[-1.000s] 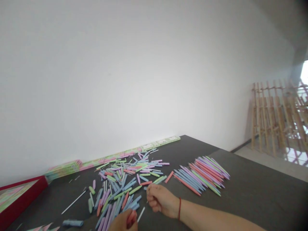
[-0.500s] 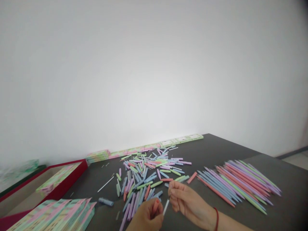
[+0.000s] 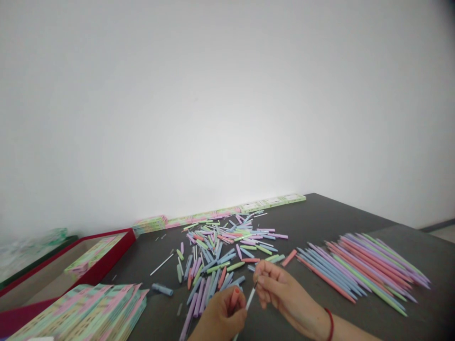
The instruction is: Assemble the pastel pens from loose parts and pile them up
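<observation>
My left hand point(image 3: 221, 316), low in the middle, is closed around a coral pen barrel point(image 3: 235, 294) whose open end shows above the fingers. My right hand point(image 3: 284, 296), with a red cord at the wrist, pinches the dark-tipped top of a thin white pen refill point(image 3: 250, 298). The refill slants down beside my left thumb; whether the left fingers also touch it is unclear. Beyond both hands lies a loose pile of pastel pen parts point(image 3: 213, 258), among them barrels, caps and refills.
Assembled-looking pastel pens point(image 3: 362, 270) lie in a row on the right of the dark table point(image 3: 341, 215). Flat printed packs point(image 3: 88, 312) stack at the lower left, beside a red box point(image 3: 117, 253). Small cartons point(image 3: 263, 204) line the wall. A blue cap point(image 3: 162, 289) lies apart.
The view has shifted slightly, so the table appears further right. More of the coral barrel's end shows in my left hand. My right hand keeps its pinch on the refill.
</observation>
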The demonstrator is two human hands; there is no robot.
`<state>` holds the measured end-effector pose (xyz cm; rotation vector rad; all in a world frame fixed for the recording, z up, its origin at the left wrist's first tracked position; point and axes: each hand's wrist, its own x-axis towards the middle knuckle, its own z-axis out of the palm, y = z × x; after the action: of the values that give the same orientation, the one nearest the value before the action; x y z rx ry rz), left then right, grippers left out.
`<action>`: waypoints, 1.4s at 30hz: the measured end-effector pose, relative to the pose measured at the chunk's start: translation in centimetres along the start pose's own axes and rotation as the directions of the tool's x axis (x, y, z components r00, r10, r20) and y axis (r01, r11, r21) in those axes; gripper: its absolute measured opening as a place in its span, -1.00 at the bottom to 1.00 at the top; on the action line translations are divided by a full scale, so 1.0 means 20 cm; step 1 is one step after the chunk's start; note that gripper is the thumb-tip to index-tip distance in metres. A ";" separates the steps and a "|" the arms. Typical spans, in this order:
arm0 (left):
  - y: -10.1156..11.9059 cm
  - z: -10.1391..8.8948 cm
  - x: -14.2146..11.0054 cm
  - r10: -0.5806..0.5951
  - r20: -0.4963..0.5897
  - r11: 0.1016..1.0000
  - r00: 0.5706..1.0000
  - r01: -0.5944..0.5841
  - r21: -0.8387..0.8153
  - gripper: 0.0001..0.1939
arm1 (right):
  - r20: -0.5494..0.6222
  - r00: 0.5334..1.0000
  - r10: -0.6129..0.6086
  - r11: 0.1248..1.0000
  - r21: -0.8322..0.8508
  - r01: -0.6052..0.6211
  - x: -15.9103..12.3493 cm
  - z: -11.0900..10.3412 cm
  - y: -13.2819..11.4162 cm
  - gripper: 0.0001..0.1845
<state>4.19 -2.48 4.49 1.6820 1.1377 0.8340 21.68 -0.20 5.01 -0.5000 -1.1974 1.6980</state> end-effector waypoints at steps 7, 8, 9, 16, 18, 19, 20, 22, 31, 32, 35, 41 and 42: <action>0.01 0.00 0.00 -0.004 -0.025 0.999 1.000 0.005 0.036 -0.88 | -0.020 0.999 -0.044 0.998 -0.056 0.043 0.01 0.00 -0.02 -0.76; 0.01 0.00 -0.01 -0.006 -0.022 0.999 1.000 0.007 0.032 -0.89 | -0.019 0.999 -0.037 0.996 -0.078 0.035 0.01 0.00 -0.01 -0.76; 0.01 0.00 -0.01 -0.007 -0.015 1.000 1.000 0.008 0.025 -0.89 | -0.018 0.999 -0.030 0.994 -0.103 0.028 0.01 -0.01 0.00 -0.76; -0.02 0.02 0.01 0.015 0.003 0.998 1.000 -0.015 -0.063 -0.90 | 0.027 0.999 -0.028 0.942 -0.335 0.036 0.00 -0.01 0.03 -0.67; -0.02 0.03 0.01 0.028 0.010 0.997 1.000 -0.027 -0.075 -0.90 | 0.024 0.999 -0.023 0.934 -0.355 0.030 0.00 0.00 0.03 -0.68; -0.03 0.04 0.01 0.032 0.007 0.997 0.999 -0.031 -0.073 -0.90 | 0.024 1.000 -0.018 0.933 -0.358 0.025 0.00 0.00 0.03 -0.69; -0.03 0.04 0.02 0.031 0.004 0.997 1.000 -0.031 -0.067 -0.90 | 0.029 0.999 -0.013 0.932 -0.361 0.023 0.00 0.00 0.03 -0.70; -0.02 0.05 0.02 0.026 0.002 0.998 1.000 -0.026 -0.054 -0.89 | 0.052 0.999 -0.003 0.930 -0.367 0.022 0.00 0.00 0.04 -0.72; -0.05 0.00 0.01 0.034 0.051 0.973 0.998 -0.021 -0.228 -0.83 | -0.140 0.989 -0.054 0.962 -0.274 0.013 0.03 -0.06 -0.10 -0.73; -0.06 0.00 0.01 0.041 0.056 0.974 0.998 -0.028 -0.223 -0.78 | -0.168 0.984 -0.065 0.964 -0.266 0.018 0.03 -0.06 -0.12 -0.73; -0.10 0.00 0.02 0.053 0.061 0.978 0.997 -0.039 -0.204 -0.67 | -0.173 0.981 -0.087 0.957 -0.288 0.034 0.03 -0.07 -0.14 -0.72; -0.10 0.00 0.02 0.062 0.062 0.989 0.996 -0.053 -0.134 -0.63 | -0.163 0.981 -0.105 0.944 -0.327 0.046 0.01 -0.06 -0.13 -0.72; -0.10 0.00 0.01 0.061 0.066 0.991 0.996 -0.053 -0.123 -0.63 | -0.158 0.982 -0.105 0.938 -0.345 0.045 0.01 -0.05 -0.13 -0.72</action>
<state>3.62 -1.90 2.65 1.6365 0.9761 0.8563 23.59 0.63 6.87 -0.7862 -1.3687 1.3552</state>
